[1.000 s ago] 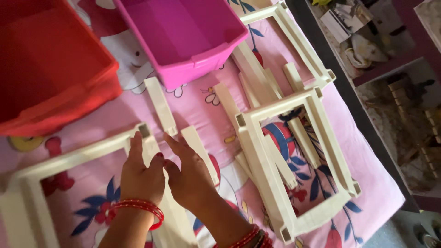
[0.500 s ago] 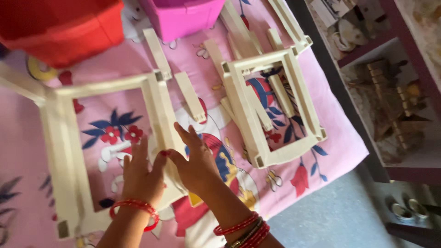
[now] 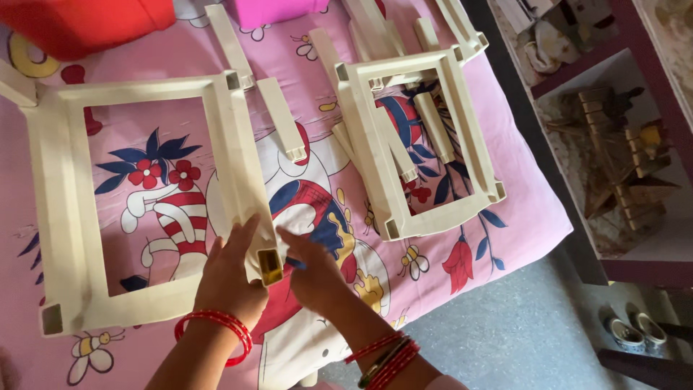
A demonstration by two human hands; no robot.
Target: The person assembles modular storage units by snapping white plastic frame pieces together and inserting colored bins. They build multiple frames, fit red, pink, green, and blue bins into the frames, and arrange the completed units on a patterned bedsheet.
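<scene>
Two cream frames (image 3: 137,195) (image 3: 419,137), two bins (image 3: 79,22) (image 3: 278,10), two hands (image 3: 231,278) (image 3: 314,271)

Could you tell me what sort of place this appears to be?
Probably a room in a home: a pink cartoon-print bedsheet covers what seems a bed, a shelf holds ornaments beside it, and cups sit on the grey floor.

Bright, even daylight, soft shadows only, no harsh glare. Mostly sharp; slight motion blur, mild wide-angle stretch at edges.

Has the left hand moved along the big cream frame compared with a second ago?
Yes. The left hand has slid along the big cream frame from its far corner to the near corner socket, judged against the frame itself.
</scene>
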